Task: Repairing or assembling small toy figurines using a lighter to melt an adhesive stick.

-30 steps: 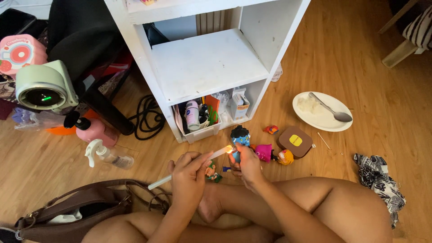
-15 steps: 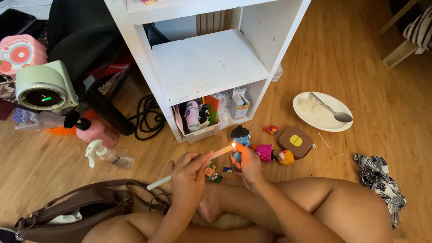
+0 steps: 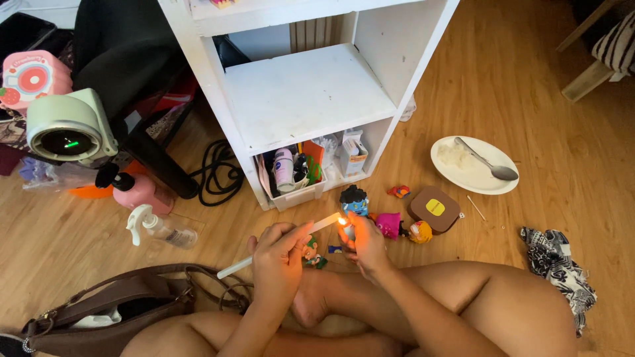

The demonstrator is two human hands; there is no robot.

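A: What was nearest the camera?

B: Bare crossed legs on the wood floor, with a brown bag [image 3: 99, 311] at the left knee. Above them the left hand [image 3: 278, 254] pinched a thin white stick [image 3: 291, 238] between thumb and fingers, slanting up to the right.

A: And the right hand [image 3: 364, 241]?

B: It was curled around a lighter [image 3: 348, 231], mostly hidden in the fist, with a small flame [image 3: 342, 221] touching the stick's far tip.

A: What worried you there?

B: The flame sat just beside the fingers [image 3: 357, 228] of that hand, so I judged a burn likely if the stick dipped. Small toys [image 3: 390, 225] lay on the floor right under it, and a hot drip or spark could have marked them.

A: Anything farther out?

B: A clear spray bottle [image 3: 162, 228] and pink pump bottle [image 3: 139, 192] to the left; I could not tell their contents. A patterned cloth [image 3: 555, 264] lay to the right, a plate [image 3: 473, 165] with a spoon [image 3: 486, 162] beyond, and a white shelf [image 3: 311, 99] at the back.
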